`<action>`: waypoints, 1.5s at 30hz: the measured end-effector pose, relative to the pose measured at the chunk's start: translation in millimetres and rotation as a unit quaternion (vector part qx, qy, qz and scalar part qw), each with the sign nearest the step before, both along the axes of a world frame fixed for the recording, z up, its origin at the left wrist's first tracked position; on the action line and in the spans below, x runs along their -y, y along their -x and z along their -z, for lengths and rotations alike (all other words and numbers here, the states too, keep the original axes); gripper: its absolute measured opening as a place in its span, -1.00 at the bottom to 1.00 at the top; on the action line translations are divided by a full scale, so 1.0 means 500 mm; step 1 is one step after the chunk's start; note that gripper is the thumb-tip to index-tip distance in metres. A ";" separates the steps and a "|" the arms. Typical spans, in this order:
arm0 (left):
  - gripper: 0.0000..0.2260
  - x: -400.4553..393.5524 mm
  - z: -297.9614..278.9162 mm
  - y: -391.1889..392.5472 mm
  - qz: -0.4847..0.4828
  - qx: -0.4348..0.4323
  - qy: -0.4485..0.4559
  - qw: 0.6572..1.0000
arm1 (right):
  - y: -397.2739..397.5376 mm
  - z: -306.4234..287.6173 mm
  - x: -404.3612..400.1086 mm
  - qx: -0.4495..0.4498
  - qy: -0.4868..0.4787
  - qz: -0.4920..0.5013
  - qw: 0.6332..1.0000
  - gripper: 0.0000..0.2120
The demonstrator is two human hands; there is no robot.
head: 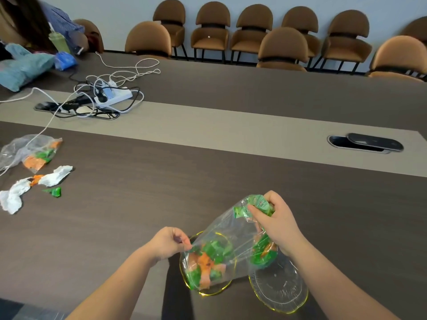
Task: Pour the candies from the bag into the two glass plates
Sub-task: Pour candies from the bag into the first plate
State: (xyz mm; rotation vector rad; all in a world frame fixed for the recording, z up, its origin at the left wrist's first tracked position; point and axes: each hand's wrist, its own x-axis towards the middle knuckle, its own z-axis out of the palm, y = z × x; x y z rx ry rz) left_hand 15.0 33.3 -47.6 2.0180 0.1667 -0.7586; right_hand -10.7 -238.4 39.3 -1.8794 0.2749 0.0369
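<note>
A clear plastic bag (231, 229) hangs tilted over two yellow-rimmed glass plates. My left hand (168, 243) pinches the bag's lower open edge above the left plate (208, 293). My right hand (277, 222) grips the bag's bunched upper end, with some green candies pressed in its fingers. Green and orange wrapped candies (205, 264) lie heaped at the bag's mouth over the left plate. A few more candies (263, 252) sit in the bag under my right hand, above the right plate (280, 287), whose visible part is bare glass.
At the far left lie a second clear bag with candies (34, 153), crumpled white tissue (13, 197) and a loose green wrapper (54, 192). A power strip with tangled cables (108, 95) sits further back. A cable port (365, 144) is at right. Brown chairs line the wall.
</note>
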 end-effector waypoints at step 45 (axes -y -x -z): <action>-0.88 0.270 -0.181 -0.058 0.077 0.068 0.128 0.986 | 0.079 0.057 0.263 -0.041 -0.100 0.273 0.956 -0.82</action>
